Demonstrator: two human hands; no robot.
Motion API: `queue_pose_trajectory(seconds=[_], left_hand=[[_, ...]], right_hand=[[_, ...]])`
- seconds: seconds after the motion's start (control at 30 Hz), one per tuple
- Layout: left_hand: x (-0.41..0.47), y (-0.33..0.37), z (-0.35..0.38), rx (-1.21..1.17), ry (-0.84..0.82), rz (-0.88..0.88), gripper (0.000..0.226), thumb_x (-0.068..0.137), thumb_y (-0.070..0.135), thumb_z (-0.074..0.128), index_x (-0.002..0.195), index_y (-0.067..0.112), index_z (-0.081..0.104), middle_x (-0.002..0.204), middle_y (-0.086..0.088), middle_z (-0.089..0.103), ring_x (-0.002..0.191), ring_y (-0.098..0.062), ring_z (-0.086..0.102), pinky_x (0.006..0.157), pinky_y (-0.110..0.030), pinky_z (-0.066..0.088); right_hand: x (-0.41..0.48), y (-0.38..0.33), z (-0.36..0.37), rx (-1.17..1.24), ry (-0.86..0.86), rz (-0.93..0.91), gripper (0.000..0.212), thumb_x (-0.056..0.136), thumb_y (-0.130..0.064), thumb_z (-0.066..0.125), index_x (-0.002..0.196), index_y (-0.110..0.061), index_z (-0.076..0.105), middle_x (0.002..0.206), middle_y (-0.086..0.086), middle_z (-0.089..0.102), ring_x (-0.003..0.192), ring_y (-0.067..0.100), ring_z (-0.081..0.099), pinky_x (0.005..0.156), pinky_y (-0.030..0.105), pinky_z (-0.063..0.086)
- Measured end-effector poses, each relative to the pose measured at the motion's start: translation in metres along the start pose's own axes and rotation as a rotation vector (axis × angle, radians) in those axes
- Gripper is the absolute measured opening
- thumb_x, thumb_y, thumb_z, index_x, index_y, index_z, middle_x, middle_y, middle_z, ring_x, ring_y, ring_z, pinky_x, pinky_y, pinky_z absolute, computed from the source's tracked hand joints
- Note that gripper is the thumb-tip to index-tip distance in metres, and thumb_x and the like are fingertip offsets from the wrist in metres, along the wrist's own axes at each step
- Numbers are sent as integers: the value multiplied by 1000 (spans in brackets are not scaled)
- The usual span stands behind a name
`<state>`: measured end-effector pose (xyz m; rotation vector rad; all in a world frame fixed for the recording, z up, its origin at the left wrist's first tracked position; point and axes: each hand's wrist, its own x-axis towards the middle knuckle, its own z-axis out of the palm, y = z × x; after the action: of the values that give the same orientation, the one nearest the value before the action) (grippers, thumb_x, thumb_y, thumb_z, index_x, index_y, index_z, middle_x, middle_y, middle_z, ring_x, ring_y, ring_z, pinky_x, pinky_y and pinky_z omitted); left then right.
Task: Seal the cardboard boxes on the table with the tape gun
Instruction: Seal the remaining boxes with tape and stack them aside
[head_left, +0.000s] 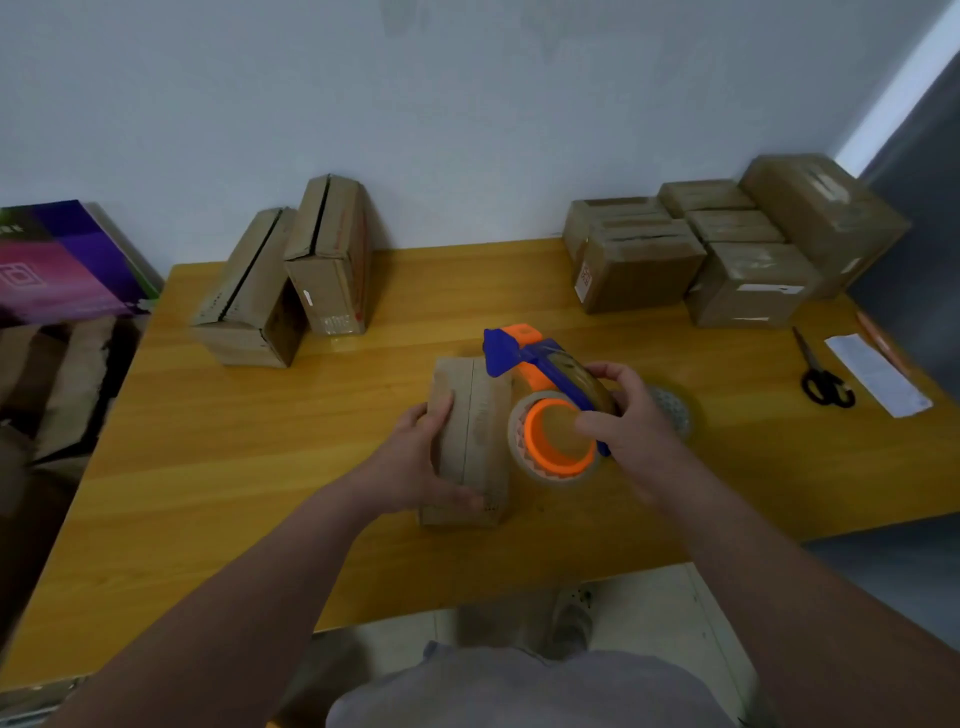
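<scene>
Cardboard box (483, 415) lies lengthwise at mid-worktop (260, 493), seam uppermost; left hand (415, 457) clasps its left side, thumb near the front end; right hand (634, 431) is wrapped round the tape gun (535, 364), held just beside the box on its right, blue nose by the far end; likely risks: the box looks light, so tape drag could skid or tip it if the left hand's hold slackens; a crooked start would run the strip off the seam; the gun's nose would pass close to the left fingers; more boxes (280, 291) wait at the back left, seams gaping.
</scene>
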<state>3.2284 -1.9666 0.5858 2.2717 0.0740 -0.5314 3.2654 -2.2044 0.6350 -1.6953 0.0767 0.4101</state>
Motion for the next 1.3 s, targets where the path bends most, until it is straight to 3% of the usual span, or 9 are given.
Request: queue_pose_trajectory(seconds=[0.1,0.33,0.4,0.5,0.57,0.67,0.9,1.1,1.3], left_hand=[[1,0,1,90,2,23,127,63,30,88,153,32,-2,157,-2,0,142,-25,17,114,-36,30],[-4,11,-5,109,168,64,86,73,34,80,147,27,36,156,-7,7,144,-25,15,113,-36,30],[-9,22,-12,-40,297,63,65,82,39,71,141,22,47,152,-7,25,139,-22,27,107,-38,37],[-16,41,-24,-462,413,-52,32,95,42,51,112,18,64,120,-4,61,99,-15,58,83,-34,50],[-19,52,-33,-844,272,-192,38,96,47,46,99,14,64,91,-6,66,76,-15,59,67,-30,51],[-22,56,-41,-998,81,-304,42,92,50,50,89,11,64,70,-2,64,60,-13,59,59,-27,49],[-23,51,-41,-1012,121,-337,14,93,10,58,79,10,62,46,4,57,40,-3,53,46,-16,47],[-21,40,-30,-786,240,-321,19,91,1,57,75,11,56,44,3,52,35,-3,44,47,-20,39],[-35,13,-40,-674,449,-343,21,92,11,62,73,8,55,70,-7,55,62,-17,46,61,-31,45]], right_hand=[[-2,0,-4,-2,-18,-14,54,81,6,62,124,-23,46,105,8,56,83,18,61,61,26,50],[-7,-4,-3,13,-80,-40,58,62,-9,64,113,-34,48,105,9,54,82,19,57,62,28,49],[-7,-6,-4,17,-103,-50,62,58,-10,62,113,-34,48,109,8,54,86,20,58,64,29,50],[-8,-7,-5,-7,-155,-73,67,56,-7,61,116,-32,48,111,7,55,86,16,60,61,24,51],[-8,-8,-5,-9,-185,-88,69,55,-4,61,117,-31,48,109,7,55,80,11,61,60,22,50],[-9,-8,-4,-54,-221,-124,69,54,-3,61,115,-34,49,111,6,56,85,10,63,62,21,51],[-14,-13,-1,-127,-295,-160,70,55,-6,69,115,-36,48,115,2,56,92,13,68,71,32,59],[-20,-22,-3,-377,-339,-228,71,67,-12,85,114,-47,46,113,-15,52,95,4,63,69,24,58],[-33,-25,-41,-622,-286,-238,71,64,-31,88,115,-52,43,118,-22,46,102,6,58,73,22,56]])
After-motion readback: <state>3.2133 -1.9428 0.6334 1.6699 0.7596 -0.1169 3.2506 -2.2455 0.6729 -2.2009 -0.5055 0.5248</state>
